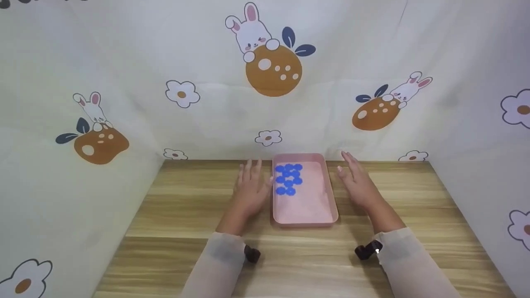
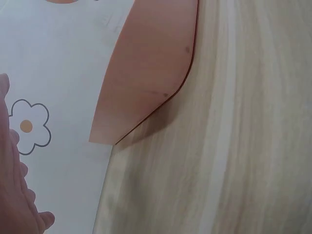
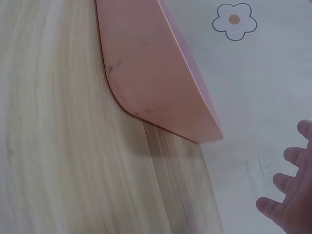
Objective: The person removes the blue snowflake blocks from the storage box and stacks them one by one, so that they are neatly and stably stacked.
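A shallow pink tray (image 1: 308, 209) lies on the wooden table between my two hands. Inside it, toward the far left, several small blue discs with scalloped edges (image 1: 288, 183) are grouped together. My left hand (image 1: 249, 191) is just left of the tray with its fingers extended; its thumb tip is close to the rim, and I cannot tell whether they touch. On the other side my right hand (image 1: 359, 185) holds nothing, fingers extended and apart from the tray. Each wrist view shows the tray's outer side wall (image 2: 146, 63) and part of a hand; the discs are hidden there.
The wood-grain table (image 1: 174, 207) meets a pale fabric backdrop (image 1: 215, 124) just behind the tray. The same fabric, printed with rabbits, oranges and flowers, stands along the left and right sides. Small black devices (image 1: 251, 253) sit at both wrists.
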Demonstrator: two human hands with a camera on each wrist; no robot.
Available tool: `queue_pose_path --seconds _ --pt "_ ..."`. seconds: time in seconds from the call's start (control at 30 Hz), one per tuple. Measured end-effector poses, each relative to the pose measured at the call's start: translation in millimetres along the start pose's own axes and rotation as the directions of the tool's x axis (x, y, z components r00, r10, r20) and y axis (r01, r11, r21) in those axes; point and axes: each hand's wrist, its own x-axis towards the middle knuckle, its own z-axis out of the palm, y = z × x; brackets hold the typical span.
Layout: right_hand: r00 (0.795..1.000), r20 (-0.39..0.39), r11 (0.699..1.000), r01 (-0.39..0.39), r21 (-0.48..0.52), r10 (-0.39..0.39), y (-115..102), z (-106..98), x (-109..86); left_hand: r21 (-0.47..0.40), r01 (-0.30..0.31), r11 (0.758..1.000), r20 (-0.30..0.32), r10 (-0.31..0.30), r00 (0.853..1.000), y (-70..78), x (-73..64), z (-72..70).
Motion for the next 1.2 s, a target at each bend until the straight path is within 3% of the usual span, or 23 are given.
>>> queue_pose_path --seconds 0.2,0.43,0.53,0.7,0.9,1.07,1.2 --pt "1.000 -0.002 0.998 0.009 0.062 -0.009 -3 8 -7.7 -0.055 -0.005 0.998 -0.016 0.004 1.000 -0.3 -11.6 5.2" --pt "1.000 -0.009 0.993 0.023 0.118 -0.022 -10 15 -13.2 -0.183 -0.081 0.980 -0.001 0.083 0.997 -2.5 -20.0 9.8" --pt "0.999 0.004 0.988 0.036 0.150 -0.037 -14 18 -12.9 -0.290 -0.107 0.951 0.037 0.123 0.992 -8.6 -19.5 10.5" --pt "0.999 0.037 0.985 0.029 0.168 -0.036 -22 23 -8.5 -0.428 -0.085 0.900 0.140 0.159 0.977 -18.6 -16.9 14.0" --pt "0.997 0.072 0.972 -0.012 0.235 -0.005 -26 31 -0.3 -0.518 -0.007 0.855 0.231 0.147 0.962 -24.4 -15.6 19.2" --pt "0.995 0.099 0.948 -0.036 0.315 0.005 -32 38 5.6 -0.552 0.044 0.832 0.292 0.144 0.945 -27.2 -16.9 23.4" --pt "0.992 0.123 0.942 -0.059 0.329 0.019 -37 42 11.0 -0.614 0.070 0.786 0.327 0.173 0.929 -28.8 -16.2 26.8"
